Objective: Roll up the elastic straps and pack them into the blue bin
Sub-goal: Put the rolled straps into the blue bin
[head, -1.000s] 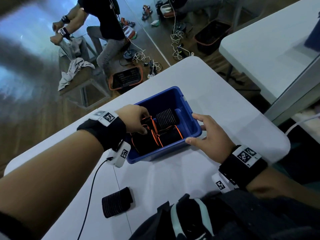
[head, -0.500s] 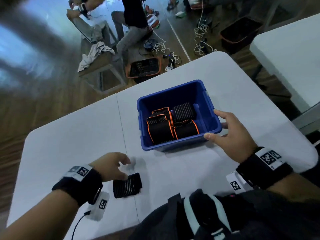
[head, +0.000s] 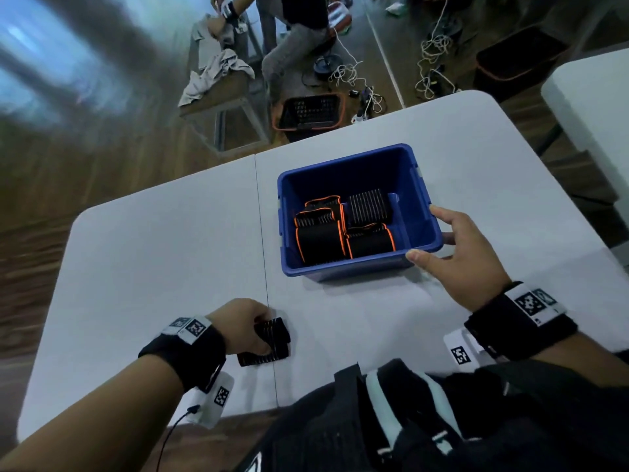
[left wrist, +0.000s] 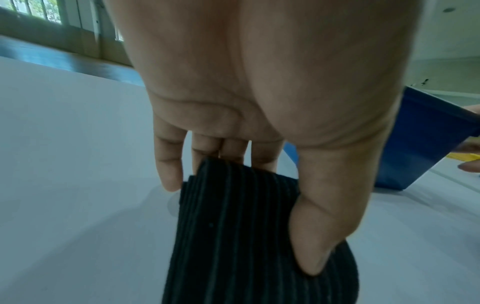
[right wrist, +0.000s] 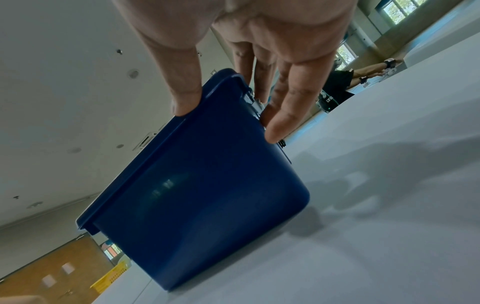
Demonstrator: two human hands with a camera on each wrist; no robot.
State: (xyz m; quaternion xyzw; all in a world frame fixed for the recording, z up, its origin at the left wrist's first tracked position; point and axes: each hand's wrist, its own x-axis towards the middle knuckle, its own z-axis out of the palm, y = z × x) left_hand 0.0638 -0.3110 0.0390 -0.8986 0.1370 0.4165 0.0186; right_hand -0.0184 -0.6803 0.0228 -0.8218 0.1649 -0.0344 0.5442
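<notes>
The blue bin (head: 422, 185) stands in the middle of the white table and holds several rolled straps: black ones edged in orange (head: 320, 240) and a striped black one (head: 369, 207). My right hand (head: 425, 233) grips the bin's near right corner, thumb on the front rim and fingers on the right side; the right wrist view shows the same hold (right wrist: 228, 123) on the bin (right wrist: 207, 195). Near the table's front edge my left hand (head: 265, 332) grips a rolled black ribbed strap (head: 272, 342), thumb on top (left wrist: 241, 216) of the strap (left wrist: 246, 236).
The table (head: 153, 250) has a seam running front to back just left of the bin. A black bag (head: 408, 420) lies at the near edge. Beyond the table are a floor basket (head: 311, 112), cables and a seated person (head: 299, 28). Another table (head: 595, 97) stands to the right.
My left hand came out of the bin, moved back to the near left of the table and took hold of the loose rolled strap. The right hand stayed at the bin's corner.
</notes>
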